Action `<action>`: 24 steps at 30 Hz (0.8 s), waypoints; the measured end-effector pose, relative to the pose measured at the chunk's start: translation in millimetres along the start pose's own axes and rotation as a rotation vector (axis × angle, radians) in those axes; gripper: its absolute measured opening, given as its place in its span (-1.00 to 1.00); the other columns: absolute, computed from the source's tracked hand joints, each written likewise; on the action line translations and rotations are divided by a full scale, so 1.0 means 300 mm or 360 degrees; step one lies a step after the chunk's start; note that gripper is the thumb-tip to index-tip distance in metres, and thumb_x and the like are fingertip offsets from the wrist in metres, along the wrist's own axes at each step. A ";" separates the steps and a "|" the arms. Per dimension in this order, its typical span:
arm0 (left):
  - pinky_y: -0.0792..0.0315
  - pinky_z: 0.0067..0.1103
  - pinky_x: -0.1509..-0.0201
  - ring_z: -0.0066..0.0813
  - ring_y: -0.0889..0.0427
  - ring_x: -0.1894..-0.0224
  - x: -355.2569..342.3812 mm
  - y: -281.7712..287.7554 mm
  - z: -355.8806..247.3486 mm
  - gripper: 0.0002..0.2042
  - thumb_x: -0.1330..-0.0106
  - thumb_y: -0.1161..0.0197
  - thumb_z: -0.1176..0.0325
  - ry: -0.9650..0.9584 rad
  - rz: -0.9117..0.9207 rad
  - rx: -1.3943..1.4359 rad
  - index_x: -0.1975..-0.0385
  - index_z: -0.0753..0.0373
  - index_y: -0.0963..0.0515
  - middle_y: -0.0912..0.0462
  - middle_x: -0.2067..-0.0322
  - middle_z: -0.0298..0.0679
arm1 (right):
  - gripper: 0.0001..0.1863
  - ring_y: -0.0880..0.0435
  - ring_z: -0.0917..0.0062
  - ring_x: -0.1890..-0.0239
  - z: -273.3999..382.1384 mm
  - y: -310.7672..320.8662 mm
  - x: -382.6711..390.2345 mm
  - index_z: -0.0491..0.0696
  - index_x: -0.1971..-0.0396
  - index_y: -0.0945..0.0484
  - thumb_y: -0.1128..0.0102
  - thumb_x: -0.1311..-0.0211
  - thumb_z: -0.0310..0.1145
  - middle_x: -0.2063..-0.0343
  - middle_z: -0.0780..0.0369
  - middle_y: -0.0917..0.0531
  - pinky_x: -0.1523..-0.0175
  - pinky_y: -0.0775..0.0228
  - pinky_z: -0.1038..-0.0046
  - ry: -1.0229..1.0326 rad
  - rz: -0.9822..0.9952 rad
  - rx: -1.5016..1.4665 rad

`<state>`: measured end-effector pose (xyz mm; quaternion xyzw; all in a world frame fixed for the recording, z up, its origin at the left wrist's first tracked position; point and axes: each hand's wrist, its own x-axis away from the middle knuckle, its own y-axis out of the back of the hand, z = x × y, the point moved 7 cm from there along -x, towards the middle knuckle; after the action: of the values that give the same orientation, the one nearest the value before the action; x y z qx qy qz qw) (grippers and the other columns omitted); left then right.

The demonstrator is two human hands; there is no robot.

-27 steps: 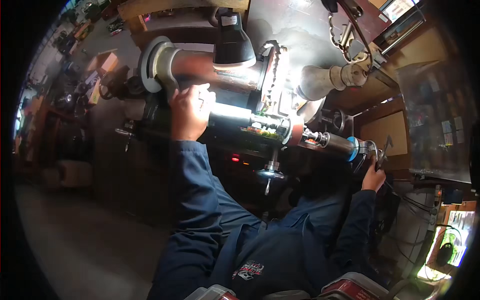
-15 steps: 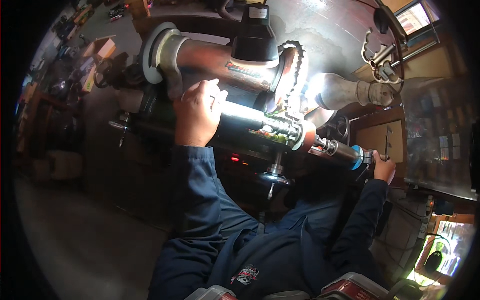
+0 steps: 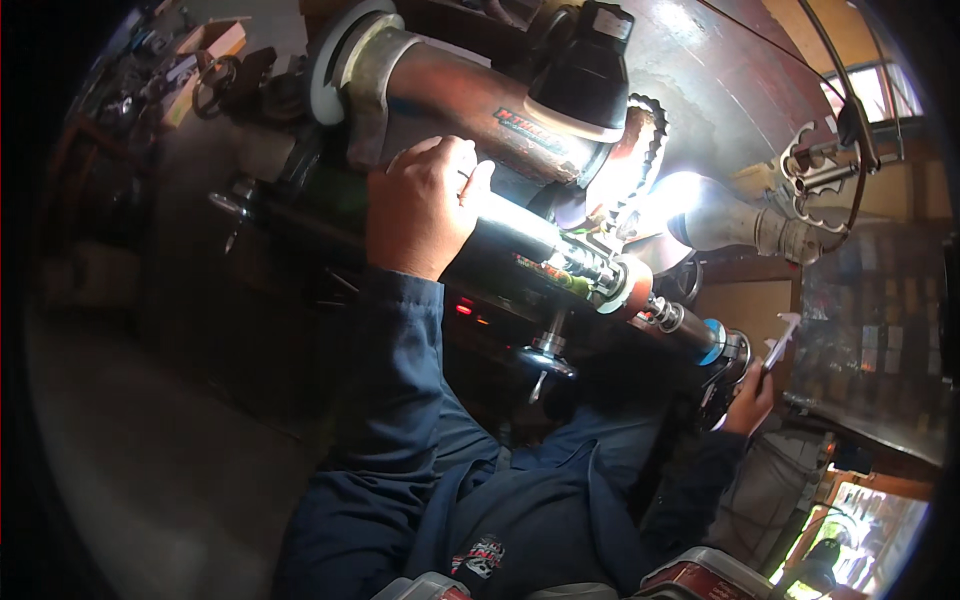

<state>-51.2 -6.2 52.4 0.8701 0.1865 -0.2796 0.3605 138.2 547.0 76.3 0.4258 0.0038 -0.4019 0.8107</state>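
Note:
My left hand [image 3: 422, 205] is curled at the left end of a bright steel cylinder [image 3: 515, 225] on the grinder-like machine, below a copper-coloured housing [image 3: 450, 85]; what its fingers grip is partly hidden. Along the cylinder's axis are a red-brown collar [image 3: 625, 285], a dark sleeve [image 3: 690, 330] and a blue ring [image 3: 713, 342]. At the right end of the machine my right hand [image 3: 750, 395] is closed on a silver caliper [image 3: 781, 341] held up at a slant. A black lamp-like housing [image 3: 570, 75] hangs over the machine.
A pale turned column [image 3: 750, 225] and a hanging metal bracket [image 3: 815, 175] are at the upper right, above a shiny panel [image 3: 870, 350]. A handwheel [image 3: 547, 365] sticks out toward me. Wooden boxes [image 3: 210, 40] and machine parts lie at the upper left.
The view has turned, so the machine slopes more to the lower right. The caliper in my right hand now shows clearly, tilted up. My left hand stays at the cylinder's end.

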 end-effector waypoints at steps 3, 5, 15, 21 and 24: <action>-0.58 -0.40 0.25 -0.20 -0.72 0.32 -0.004 -0.021 -0.005 -0.81 -0.25 -0.34 0.31 0.0090 0.0093 0.0065 0.25 0.26 -0.59 -0.71 0.35 -0.13 | -0.70 -0.36 0.71 0.62 0.229 -0.030 0.195 -0.21 0.19 -0.56 -0.07 -0.46 -0.23 0.65 0.37 -0.41 0.48 -0.20 0.58 0.0305 0.0080 -0.0391; -0.58 -0.40 0.27 -0.22 -0.72 0.35 0.003 -0.006 -0.007 -0.81 -0.23 -0.37 0.32 0.0039 0.0024 -0.0024 0.27 0.27 -0.59 -0.70 0.37 -0.14 | -0.70 -0.35 0.70 0.59 0.295 -0.078 0.293 -0.21 0.11 -0.54 -0.01 -0.47 -0.25 0.62 0.37 -0.42 0.44 -0.19 0.61 0.0341 0.0293 -0.0460; -0.53 -0.39 0.29 -0.18 -0.66 0.38 0.031 0.009 -0.004 -0.84 -0.18 -0.39 0.35 0.0061 -0.0055 -0.0009 0.37 0.25 -0.56 -0.65 0.45 -0.19 | -0.44 -0.45 0.62 0.50 0.616 -0.417 0.650 -0.24 -0.19 -0.43 -0.23 -0.36 -0.16 0.53 0.34 -0.41 0.39 -0.33 0.50 -0.0352 0.1527 -0.1989; -0.51 -0.34 0.12 -0.20 -0.70 0.17 0.053 0.030 -0.003 -0.81 -0.15 -0.41 0.30 0.0058 -0.0100 -0.0154 0.32 0.23 -0.61 -0.71 0.35 -0.21 | -0.46 -0.25 0.70 0.53 0.661 -0.532 0.790 -0.23 -0.26 -0.32 0.08 -0.52 -0.11 0.48 0.38 -0.32 0.46 -0.12 0.59 -0.0954 0.1625 -0.1934; -0.50 -0.33 0.06 -0.20 -0.70 0.11 0.061 0.032 0.007 -0.78 -0.14 -0.42 0.28 0.0053 -0.0094 -0.0148 0.29 0.22 -0.63 -0.73 0.30 -0.21 | -0.51 -0.14 0.74 0.58 0.645 -0.566 0.809 -0.21 -0.23 -0.34 0.12 -0.55 -0.14 0.52 0.39 -0.28 0.51 -0.01 0.63 -0.1181 0.1598 -0.1950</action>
<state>-32.6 -11.8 44.9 0.8510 0.2307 -0.2667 0.3891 126.4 202.1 -1.8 -0.2918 -0.2331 -0.0373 0.9269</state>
